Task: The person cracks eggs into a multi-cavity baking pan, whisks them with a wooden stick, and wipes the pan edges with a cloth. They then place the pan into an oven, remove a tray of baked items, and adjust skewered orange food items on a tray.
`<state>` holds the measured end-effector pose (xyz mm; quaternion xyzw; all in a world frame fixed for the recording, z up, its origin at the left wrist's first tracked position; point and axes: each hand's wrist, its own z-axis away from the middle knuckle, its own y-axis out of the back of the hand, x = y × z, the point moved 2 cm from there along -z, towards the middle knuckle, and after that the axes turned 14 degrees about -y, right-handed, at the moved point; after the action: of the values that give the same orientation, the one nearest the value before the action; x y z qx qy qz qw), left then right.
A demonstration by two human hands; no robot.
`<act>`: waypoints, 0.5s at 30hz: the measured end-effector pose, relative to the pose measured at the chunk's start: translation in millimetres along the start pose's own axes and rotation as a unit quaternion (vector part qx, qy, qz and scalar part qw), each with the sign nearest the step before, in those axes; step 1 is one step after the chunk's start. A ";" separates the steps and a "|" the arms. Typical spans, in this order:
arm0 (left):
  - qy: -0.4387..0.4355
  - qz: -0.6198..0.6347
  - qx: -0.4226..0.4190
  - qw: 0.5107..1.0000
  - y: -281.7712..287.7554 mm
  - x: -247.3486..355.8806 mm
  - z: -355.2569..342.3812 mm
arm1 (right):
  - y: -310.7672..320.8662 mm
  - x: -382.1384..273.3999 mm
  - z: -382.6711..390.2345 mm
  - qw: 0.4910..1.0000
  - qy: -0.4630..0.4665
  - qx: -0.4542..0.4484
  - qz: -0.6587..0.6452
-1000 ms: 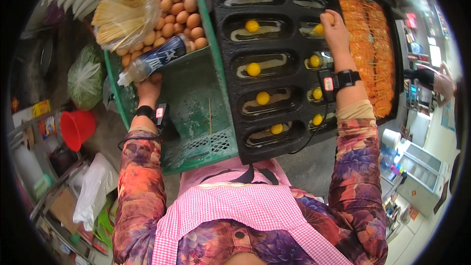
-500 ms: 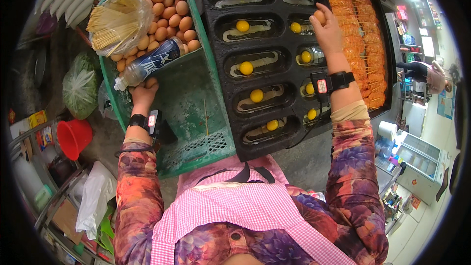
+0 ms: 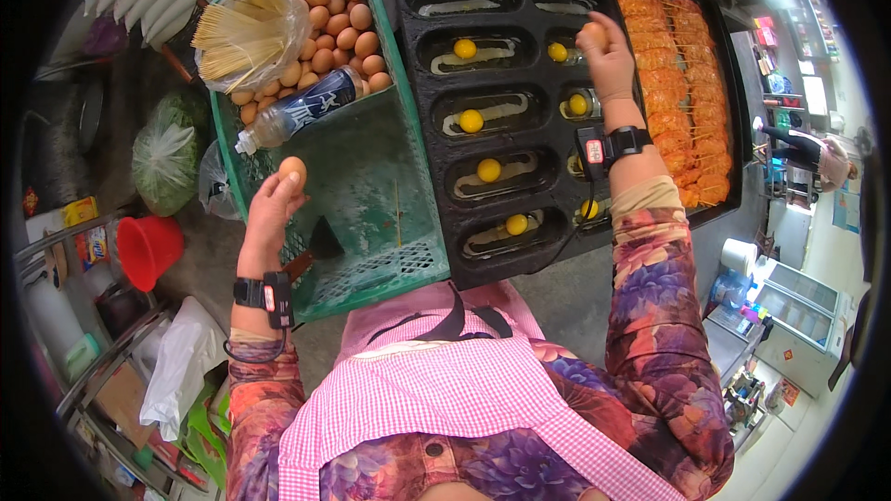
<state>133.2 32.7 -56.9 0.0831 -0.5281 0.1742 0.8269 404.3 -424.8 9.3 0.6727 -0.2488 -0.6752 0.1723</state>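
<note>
Pinched in the fingers of my left hand [image 3: 271,207] is a brown egg [image 3: 292,170], held over the near part of a green plastic crate [image 3: 432,213]. My right hand [image 3: 608,65] is closed on another brown egg [image 3: 595,34], above the right column of a black mould pan [image 3: 548,70]. Several oval hollows of the pan hold a raw egg with a whole yellow yolk [image 3: 471,121]. The far hollows show only a shiny liquid. Brown eggs [image 3: 347,38] are heaped in the far end of the crate.
Among the crate's eggs lie a bag of wooden skewers [image 3: 243,37] and a blue-labelled bottle [image 3: 302,113]. A dark scraper [image 3: 325,239] rests in its near end. Right of the pan stands a tray of skewered orange-red meat [image 3: 682,102]. A red bucket [image 3: 150,252] is at left.
My left hand has come back from beside the bottle, lifting its egg into plain view. My right hand, still holding an egg, has shifted slightly toward me. The scraper shows more fully.
</note>
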 end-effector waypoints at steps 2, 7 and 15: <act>0.010 0.056 -0.016 0.998 2.8 -0.3 14.1 | -4.6 -7.5 9.6 0.932 0.223 0.023 0.286; 0.022 0.147 -0.052 0.988 5.9 2.2 42.3 | 16.6 -42.7 17.9 0.856 0.299 0.081 0.414; 0.006 0.252 -0.150 0.956 -6.4 36.3 71.7 | 122.7 -101.9 119.5 0.916 0.248 0.257 0.183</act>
<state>88.9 11.0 6.8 -0.1787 -0.5467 0.2967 0.7623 276.6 -454.8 159.2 0.7823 -0.4816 -0.3566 0.1698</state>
